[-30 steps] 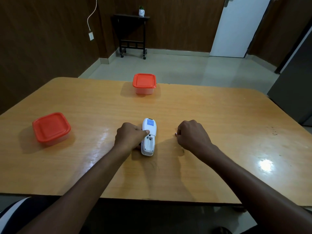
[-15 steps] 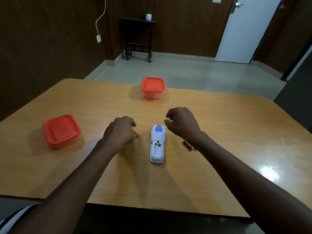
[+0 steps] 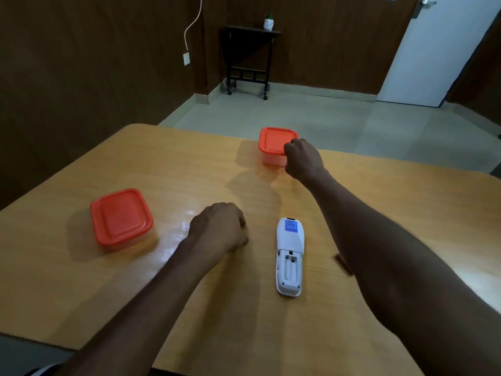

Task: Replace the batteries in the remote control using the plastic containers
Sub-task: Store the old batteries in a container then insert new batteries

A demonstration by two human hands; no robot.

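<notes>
Right hand (image 3: 303, 158), fingers curled, reaches the far container (image 3: 273, 143); any grip is hidden. Left hand (image 3: 218, 226), curled and holding nothing, rests on the tabletop (image 3: 189, 172) beside the remote control (image 3: 289, 256), battery bay uncovered. Near container (image 3: 121, 219) sits left.

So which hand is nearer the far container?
Right. The right hand is at the far container's right edge; the left hand rests well short of it, beside the remote.

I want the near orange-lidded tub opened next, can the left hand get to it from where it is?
Probably yes: the left hand rests on the table just beside the near tub, with only bare tabletop between them.
</notes>
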